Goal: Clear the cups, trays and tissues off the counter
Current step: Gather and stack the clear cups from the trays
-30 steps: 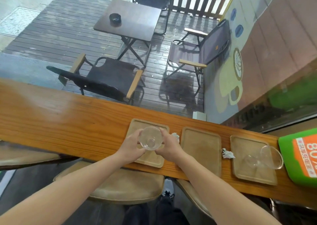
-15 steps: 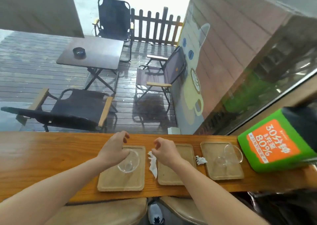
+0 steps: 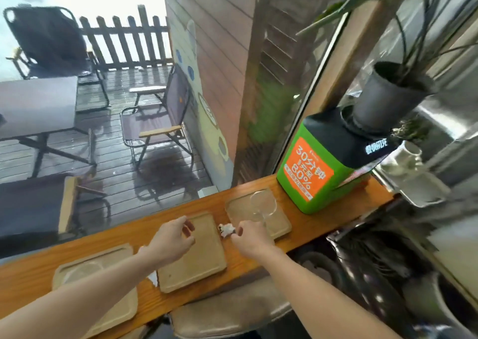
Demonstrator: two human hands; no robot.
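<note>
Three wooden trays line a long wooden surface [image 3: 333, 204] that runs from the lower left of the frame toward the right centre. The left hand [image 3: 172, 240] hovers over the upper left corner of the middle tray [image 3: 196, 258], fingers loosely curled and partly open, holding nothing that can be seen. The right hand [image 3: 249, 239] reaches in at the centre of the frame, its fingertips pinched at a small crumpled tissue [image 3: 227, 229] lying on the wood between the middle tray and the right tray [image 3: 279, 222]; whether the tissue is actually gripped cannot be told. A clear glass cup [image 3: 262, 205] lies on the right tray, just above the right hand. At lower left, the left tray [image 3: 108, 257] carries another clear cup [image 3: 82, 273], partly hidden by the left forearm. A second white tissue [image 3: 153, 278] shows between the left and middle trays, under the left arm. A green box with an orange label [image 3: 307, 173] stands on the surface just right of the right tray, with a dark potted plant [image 3: 385, 100] above it.
</note>
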